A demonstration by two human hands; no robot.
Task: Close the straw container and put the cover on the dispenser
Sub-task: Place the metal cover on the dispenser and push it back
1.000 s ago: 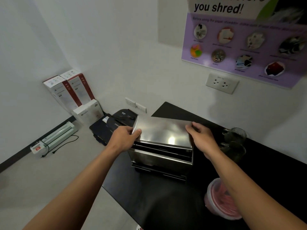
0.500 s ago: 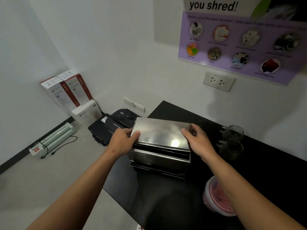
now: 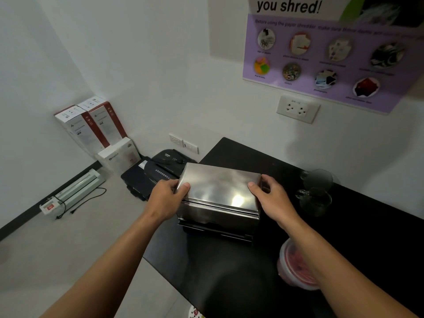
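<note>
A shiny steel dispenser (image 3: 218, 216) stands on the black counter (image 3: 229, 271). Its flat steel cover (image 3: 218, 184) rests on top of the box, with only a thin seam showing along the front. My left hand (image 3: 167, 196) grips the cover's left end, thumb on top. My right hand (image 3: 270, 198) grips the right end the same way. A round clear straw container (image 3: 296, 265) with pink straws inside sits at the counter's right front, partly behind my right forearm, with a lid on it.
Two glass mugs (image 3: 316, 191) stand just right of the dispenser. A black shredder (image 3: 165, 166) sits on the floor beyond the counter's left edge, with boxes (image 3: 91, 125) and a laminator (image 3: 73, 191) by the wall. A wall socket (image 3: 297, 109) is above the counter.
Both hands have lowered the cover onto the dispenser. The dark gap under its front edge has closed to a thin seam.
</note>
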